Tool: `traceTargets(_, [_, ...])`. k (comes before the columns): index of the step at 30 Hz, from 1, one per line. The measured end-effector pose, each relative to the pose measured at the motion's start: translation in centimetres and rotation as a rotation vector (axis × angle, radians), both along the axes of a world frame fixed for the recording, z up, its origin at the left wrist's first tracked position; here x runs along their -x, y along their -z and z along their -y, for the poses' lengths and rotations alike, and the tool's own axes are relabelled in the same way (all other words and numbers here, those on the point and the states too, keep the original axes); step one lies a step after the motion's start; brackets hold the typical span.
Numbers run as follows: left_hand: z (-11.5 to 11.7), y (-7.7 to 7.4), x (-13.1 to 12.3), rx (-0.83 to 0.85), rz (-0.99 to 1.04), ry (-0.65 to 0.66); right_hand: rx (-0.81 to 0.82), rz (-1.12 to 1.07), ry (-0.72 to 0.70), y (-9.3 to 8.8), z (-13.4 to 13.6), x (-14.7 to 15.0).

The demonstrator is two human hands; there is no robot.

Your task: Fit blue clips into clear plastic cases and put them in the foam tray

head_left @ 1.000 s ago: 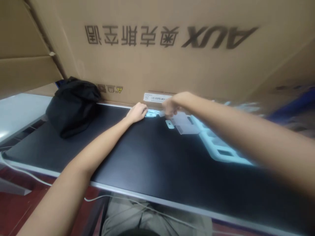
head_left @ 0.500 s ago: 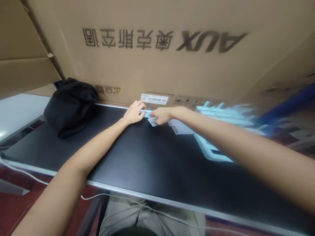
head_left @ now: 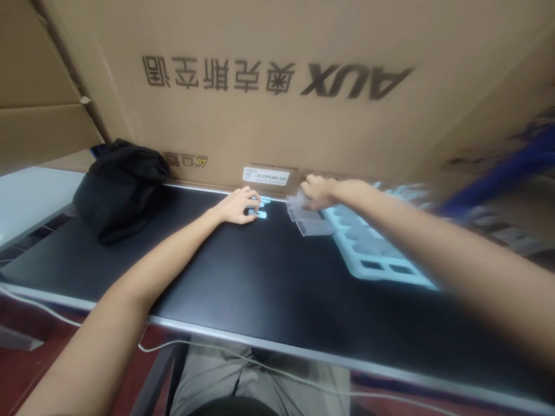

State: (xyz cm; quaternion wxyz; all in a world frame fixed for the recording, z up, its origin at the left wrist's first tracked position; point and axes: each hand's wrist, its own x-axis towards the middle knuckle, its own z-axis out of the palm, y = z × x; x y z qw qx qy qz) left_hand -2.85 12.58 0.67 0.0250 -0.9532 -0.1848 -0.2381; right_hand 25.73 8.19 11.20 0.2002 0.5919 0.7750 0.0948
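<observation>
On the black table top, my left hand (head_left: 240,206) rests with curled fingers around several small light-blue pieces (head_left: 261,214) near the back edge. The thumb and fingertips touch them, and the hand partly covers them. Farther right, my right hand (head_left: 319,193) is slightly blurred, its fingers closed and pointing down at a clear plastic box (head_left: 296,203). Another clear plastic box (head_left: 315,227) lies just in front of it. The right forearm passes over a light-blue plastic tray (head_left: 353,245) with rows of openings and hides part of it.
A large cardboard box (head_left: 225,127) with upside-down print stands along the table's back edge. A black cloth bag (head_left: 119,190) sits at the left of the black table (head_left: 243,283). A white cable (head_left: 208,353) hangs along the front edge, above my lap.
My right hand has moved right, from beside the left hand to the clear boxes. The left hand stays at the light-blue pieces, which now show more. The view has shifted slightly.
</observation>
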Motion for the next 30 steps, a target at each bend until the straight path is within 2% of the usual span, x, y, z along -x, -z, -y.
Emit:
traceTargets(3, [0.0,0.0,0.0,0.0,0.003,-0.013,-0.046,0.036,-0.157,0.6,-0.3,-0.6])
traceTargets(5, [0.0,0.0,0.0,0.004,0.009,-0.037,-0.07,0.058,-0.211,0.6,-0.4,-0.5])
traceTargets(10, [-0.2,-0.1,-0.1,0.032,0.013,-0.092,-0.105,0.058,-0.129,0.5,-0.3,0.4])
traceTargets(16, [0.2,-0.2,-0.1,-0.006,0.021,-0.096,-0.08,0.045,-0.087,1.4,-0.9,1.1])
traceTargets(18, [0.4,-0.2,0.0,-0.012,0.061,-0.167,-0.071,0.053,-0.079,1.3,-0.9,1.1])
traceTargets(21, [0.3,0.0,0.3,0.031,0.244,-0.367,-0.125,-0.013,-0.09,0.0,0.5,0.9])
traceTargets(23, [0.0,0.3,0.5,0.066,0.395,-0.483,-0.295,-0.136,-0.138,-1.2,2.8,0.1])
traceTargets(26, [-0.4,0.6,0.7,0.089,0.509,-0.565,-0.724,-0.319,-0.218,-2.0,7.7,-2.4])
traceTargets(28, [-0.5,0.7,0.8,0.081,0.534,-0.559,-1.095,-0.405,-0.154,-0.7,11.0,-4.9])
traceTargets(30, [-0.5,0.7,0.7,0.051,0.565,-0.52,-1.379,-0.467,-0.095,2.0,13.7,-7.9])
